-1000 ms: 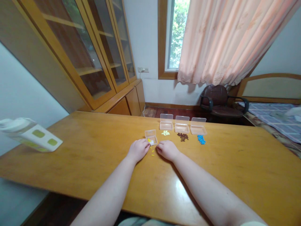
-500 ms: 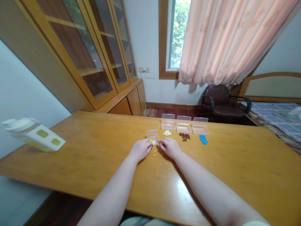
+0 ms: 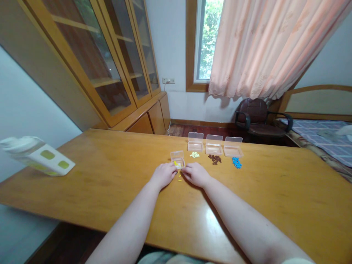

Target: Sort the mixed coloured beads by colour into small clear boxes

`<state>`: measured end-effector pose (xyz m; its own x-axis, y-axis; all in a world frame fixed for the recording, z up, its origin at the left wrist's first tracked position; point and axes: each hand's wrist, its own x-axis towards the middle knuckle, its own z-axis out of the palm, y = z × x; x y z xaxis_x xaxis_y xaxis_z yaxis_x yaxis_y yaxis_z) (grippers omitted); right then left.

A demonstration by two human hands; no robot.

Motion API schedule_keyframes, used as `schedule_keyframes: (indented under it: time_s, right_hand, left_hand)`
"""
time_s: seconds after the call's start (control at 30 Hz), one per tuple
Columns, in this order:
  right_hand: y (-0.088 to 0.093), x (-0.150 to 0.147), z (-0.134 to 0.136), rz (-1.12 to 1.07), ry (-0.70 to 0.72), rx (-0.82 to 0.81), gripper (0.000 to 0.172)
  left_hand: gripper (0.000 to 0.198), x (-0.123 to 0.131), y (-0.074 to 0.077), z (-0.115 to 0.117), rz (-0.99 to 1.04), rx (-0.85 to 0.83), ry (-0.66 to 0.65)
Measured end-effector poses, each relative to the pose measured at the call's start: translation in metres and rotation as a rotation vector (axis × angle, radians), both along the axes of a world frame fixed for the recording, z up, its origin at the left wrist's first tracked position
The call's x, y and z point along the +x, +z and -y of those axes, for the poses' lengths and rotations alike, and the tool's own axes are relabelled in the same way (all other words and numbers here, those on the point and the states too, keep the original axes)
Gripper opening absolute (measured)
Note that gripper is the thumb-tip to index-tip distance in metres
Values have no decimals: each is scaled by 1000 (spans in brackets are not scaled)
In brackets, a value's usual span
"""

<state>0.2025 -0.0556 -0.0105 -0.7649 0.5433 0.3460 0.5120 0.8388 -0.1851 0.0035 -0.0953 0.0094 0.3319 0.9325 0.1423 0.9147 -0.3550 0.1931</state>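
Note:
A small clear plastic box (image 3: 180,160) stands with its lid up in front of my hands, holding several small yellow pieces (image 3: 176,164). My left hand (image 3: 165,173) rests at the box's near left corner, fingers bent together; what is in them is too small to make out. Against the near right side lies my right hand (image 3: 195,173), thumb and fingers closed low by the table, their tips partly hidden. Between the hands, a few loose yellow pieces (image 3: 179,180) lie on the wood.
Three more clear boxes (image 3: 195,146) with raised lids line the table's far side. Before them lie piles of cream pieces (image 3: 194,154), brown pieces (image 3: 215,159) and blue pieces (image 3: 237,162). A white bottle (image 3: 41,156) stands on the left of the wooden table (image 3: 110,176).
My right hand has shifted slightly left and down, from the box's right corner toward the loose yellow pieces. The left hand stays nearly where it was. The view has moved a little.

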Motion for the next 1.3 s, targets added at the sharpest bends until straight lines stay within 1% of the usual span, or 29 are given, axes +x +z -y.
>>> schedule_keyframes:
  time_s: [0.1, 0.27, 0.57, 0.63, 0.73, 0.8, 0.87, 0.93, 1.03, 1.13, 1.23, 1.3]
  right_hand:
    - [-2, -3, 0, 18, 51, -15, 22]
    - [-3, -6, 1, 91, 49, -12, 25]
    - [1, -10, 5, 148, 52, 54, 27]
    - [1, -11, 5, 150, 48, 61, 26]
    - [0, -10, 5, 142, 40, 62, 25]
    - [-2, -10, 4, 119, 34, 61, 25]
    - [-4, -8, 3, 73, 29, 69, 24]
    - [-6, -7, 1, 5, -3, 95, 22]
    - [-9, -6, -1, -91, -91, 139, 20]
    - [-11, -9, -6, -143, -182, 144, 19]
    - [-11, -12, -9, -149, -240, 115, 17]
    - [-10, -12, -9, -139, -223, 97, 17]
  left_hand:
    - [17, -1, -1, 0, -39, 9, 15]
    - [16, -2, 0, 2, -65, 23, 6]
    - [13, -3, 1, 2, -70, 45, -19]
    - [15, -3, 0, 0, -49, 78, 15]
    - [18, -2, -2, -4, -5, 142, 132]
    - [18, 0, -4, -8, 3, 146, 199]
    - [19, 1, -6, -10, -2, 131, 218]
    - [20, 1, -6, -10, -2, 136, 181]
    - [20, -1, -3, -5, 1, 164, 65]
    - [19, -2, 0, 0, -32, 153, -28]
    - [17, -1, 1, 1, -58, 132, -60]
    - [17, 0, 0, 0, -62, 119, -70]
